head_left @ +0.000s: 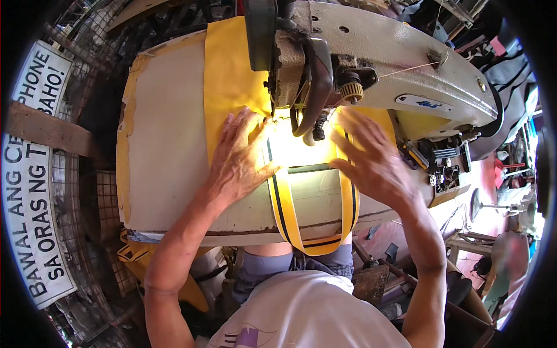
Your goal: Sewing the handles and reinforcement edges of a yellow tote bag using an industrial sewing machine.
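A piece of yellow fabric (227,69) lies under the head of a sewing machine (400,61). A yellow strap with a dark stripe (282,210) forms a loop from the fabric, hanging over the table's near edge. My left hand (239,153) rests on the fabric left of the needle area, fingers stretched out, thumb by the strap's left side. To the right of the needle, my right hand (374,159) is spread over the fabric and the strap's other side, its fingers slightly blurred. Bright lamp light washes out the spot between my hands, so the stitching there is hidden.
The pale worktable (159,127) has a worn left edge. Small tools and a bobbin winder (447,174) sit right of the machine. A wire mesh with lettered signs (38,226) stands at left. More yellow fabric (194,290) hangs below the table, and a fan (477,204) stands at right.
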Available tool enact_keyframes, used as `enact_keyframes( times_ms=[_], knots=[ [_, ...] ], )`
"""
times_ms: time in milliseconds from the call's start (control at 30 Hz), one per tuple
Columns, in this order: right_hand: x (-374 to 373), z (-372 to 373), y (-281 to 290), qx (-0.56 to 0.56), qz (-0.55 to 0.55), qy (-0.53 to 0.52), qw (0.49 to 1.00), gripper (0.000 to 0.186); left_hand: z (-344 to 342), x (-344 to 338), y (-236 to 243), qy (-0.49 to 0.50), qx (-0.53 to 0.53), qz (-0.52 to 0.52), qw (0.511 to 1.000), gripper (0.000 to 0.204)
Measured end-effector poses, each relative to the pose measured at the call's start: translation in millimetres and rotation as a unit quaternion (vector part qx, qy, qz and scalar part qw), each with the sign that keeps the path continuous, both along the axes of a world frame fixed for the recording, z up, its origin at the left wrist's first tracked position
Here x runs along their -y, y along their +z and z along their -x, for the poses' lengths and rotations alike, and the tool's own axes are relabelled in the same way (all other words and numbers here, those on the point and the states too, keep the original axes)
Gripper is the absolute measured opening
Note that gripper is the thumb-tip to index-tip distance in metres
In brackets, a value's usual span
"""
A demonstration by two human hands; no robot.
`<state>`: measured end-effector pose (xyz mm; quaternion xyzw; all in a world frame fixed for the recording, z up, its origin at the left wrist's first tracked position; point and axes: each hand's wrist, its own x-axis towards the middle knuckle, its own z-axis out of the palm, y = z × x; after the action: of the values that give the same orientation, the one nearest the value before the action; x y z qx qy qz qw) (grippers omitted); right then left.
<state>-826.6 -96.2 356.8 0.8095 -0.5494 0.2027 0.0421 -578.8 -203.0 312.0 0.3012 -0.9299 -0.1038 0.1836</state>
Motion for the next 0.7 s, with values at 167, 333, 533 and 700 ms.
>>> enact_keyframes(
  times_ms=[167,333,533,700],
  knots=[
    [-71.3,68.8,70.7,0.005,0.132,-0.128,0.983,0.028,3.9,19.3,6.6,-0.032,0.012,-0.01,0.999,0.069],
    [-74.7,160.8,131.3,-0.126,0.229,-0.306,0.915,0.026,8.1,25.1,-2.9,-0.053,0.005,0.01,0.999,0.07],
    [-7.8,316.8,146.6,-0.042,0.118,-0.375,0.919,0.033,1.6,27.0,-1.2,-0.054,0.022,-0.005,0.998,0.073],
    [4.8,405.9,132.6,-0.233,-0.052,-0.376,0.895,0.033,-0.3,30.8,-3.1,-0.065,0.019,-0.009,0.998,0.075]
  ],
)
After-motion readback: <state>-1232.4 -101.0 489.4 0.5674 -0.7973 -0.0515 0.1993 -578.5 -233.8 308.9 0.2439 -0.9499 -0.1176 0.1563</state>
